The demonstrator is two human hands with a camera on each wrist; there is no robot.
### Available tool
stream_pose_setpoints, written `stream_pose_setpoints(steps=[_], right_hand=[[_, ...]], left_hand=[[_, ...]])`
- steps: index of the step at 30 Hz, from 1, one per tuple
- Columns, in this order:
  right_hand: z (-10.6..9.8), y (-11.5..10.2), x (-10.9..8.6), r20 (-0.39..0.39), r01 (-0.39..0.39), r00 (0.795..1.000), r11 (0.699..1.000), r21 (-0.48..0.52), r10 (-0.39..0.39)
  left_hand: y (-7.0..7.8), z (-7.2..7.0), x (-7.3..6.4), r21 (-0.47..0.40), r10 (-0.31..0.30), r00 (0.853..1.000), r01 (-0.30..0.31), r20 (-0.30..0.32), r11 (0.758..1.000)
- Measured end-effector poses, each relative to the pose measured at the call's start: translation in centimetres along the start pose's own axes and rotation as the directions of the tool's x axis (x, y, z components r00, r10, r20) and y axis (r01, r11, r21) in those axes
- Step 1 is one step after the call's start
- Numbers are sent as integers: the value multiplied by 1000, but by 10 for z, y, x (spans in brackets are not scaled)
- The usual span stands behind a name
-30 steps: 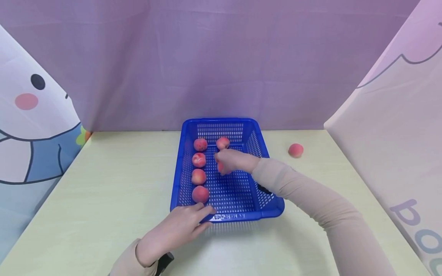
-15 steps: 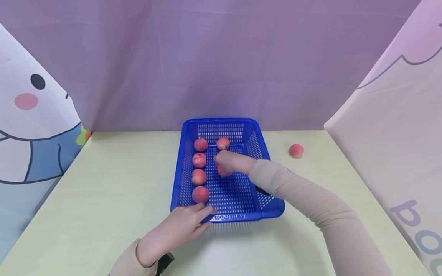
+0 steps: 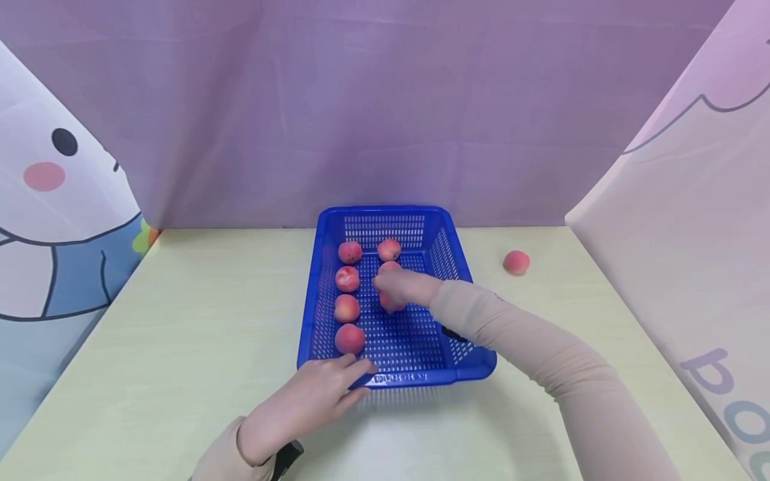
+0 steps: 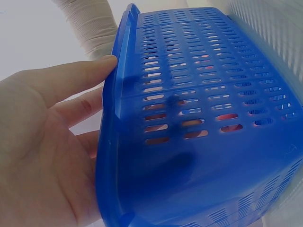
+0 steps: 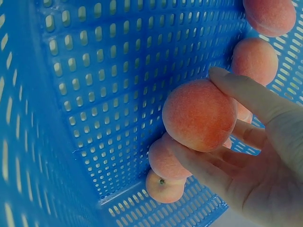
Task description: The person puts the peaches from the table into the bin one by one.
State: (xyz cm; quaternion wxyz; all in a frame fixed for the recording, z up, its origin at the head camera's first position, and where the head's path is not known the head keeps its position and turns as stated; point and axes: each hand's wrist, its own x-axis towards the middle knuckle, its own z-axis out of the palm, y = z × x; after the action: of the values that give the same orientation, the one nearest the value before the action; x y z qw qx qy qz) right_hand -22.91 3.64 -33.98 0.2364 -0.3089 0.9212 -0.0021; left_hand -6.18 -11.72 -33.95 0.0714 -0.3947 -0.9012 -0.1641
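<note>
A blue slotted basket (image 3: 421, 379) holds two rows of pinkish-red peaches. My left hand (image 3: 309, 394) grips its near rim at the left corner, thumb pressed on the outside and fingers over the rim in the left wrist view. Reaching in from the right, my right hand (image 3: 403, 286) holds a peach (image 5: 199, 116) between thumb and fingers, low over the basket floor. Just beyond it are a second peach (image 3: 390, 267), partly covered by the hand, and a third (image 3: 389, 250) near the far wall. Several peaches, the nearest one (image 3: 350, 339) by my left fingers, line the left side.
One more peach (image 3: 516, 262) lies on the pale table (image 3: 198, 347) to the right of the basket. A purple cloth (image 3: 385, 113) stands behind the table, with printed cloth panels (image 3: 680, 267) on both sides.
My right hand has shifted slightly nearer with its peach, uncovering part of the peach behind it. The left hand stays on the rim, and the basket has not visibly moved.
</note>
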Motion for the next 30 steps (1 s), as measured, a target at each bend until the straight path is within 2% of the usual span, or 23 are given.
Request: stream_pose_setpoints(steps=[7,17,30], right_hand=[[4,3,2,-39,39,998,995,-90,-42],[7,4,3,23,3,1000,999,-41,-2],[13,5,8,27,-19,999,999,-36,20]], left_hand=[[0,0,0,-6,0,1000,0,3,1000],[1,-1,0,-15,-10,1000,10,23,1000],[2,0,0,-6,-14,1000,14,20,1000]])
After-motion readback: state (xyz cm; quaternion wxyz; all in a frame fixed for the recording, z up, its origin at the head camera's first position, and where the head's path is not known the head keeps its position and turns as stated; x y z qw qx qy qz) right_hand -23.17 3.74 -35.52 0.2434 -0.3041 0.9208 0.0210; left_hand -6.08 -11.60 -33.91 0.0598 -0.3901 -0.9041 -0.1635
